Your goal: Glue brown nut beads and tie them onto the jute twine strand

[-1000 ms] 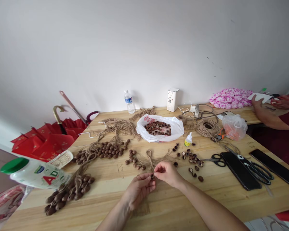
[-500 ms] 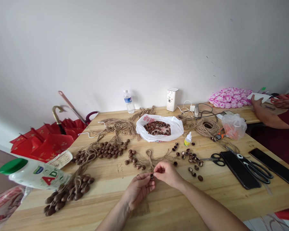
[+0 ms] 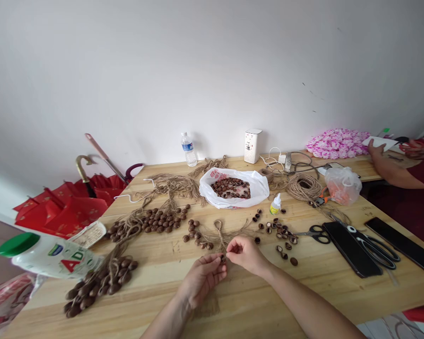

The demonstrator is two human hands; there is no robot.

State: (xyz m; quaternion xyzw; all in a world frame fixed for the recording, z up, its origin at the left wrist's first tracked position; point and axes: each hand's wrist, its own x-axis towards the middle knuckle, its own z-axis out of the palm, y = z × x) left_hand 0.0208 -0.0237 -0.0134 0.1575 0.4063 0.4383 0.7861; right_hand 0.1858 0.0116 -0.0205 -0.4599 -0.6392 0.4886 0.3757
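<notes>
- Hands almost unchanged over the last second: the left hand [image 3: 205, 278] and right hand [image 3: 245, 254] meet at the same spot above the near part of the wooden table [image 3: 155, 282], with only a slight drift of the whole view.
- Meaning for the work: the fine fingertip work on one small piece appears to be under way, judging by this steadiness; no finished result can be made out.
- Piece in hand: a small dark nut shell [image 3: 222, 258], at the left fingertips, just below the looped cord [image 3: 218, 226] and its spread strands.
- Left hand: reaching in from below, palm partly turned up, fingers curled; thumb and forefinger closed narrowly on the shell.
- Right hand: entering from the lower right, forearm slanting, back of the hand uppermost; thumb and forefinger drawn into a narrow pinch just beside the shell. Whether a strand lies in that pinch cannot be told.
- Surroundings: a cluster of brown nuts [image 3: 198, 235] left of the loop; loose shell halves [image 3: 282, 230] to the right, near a small glue bottle [image 3: 275, 206].
</notes>
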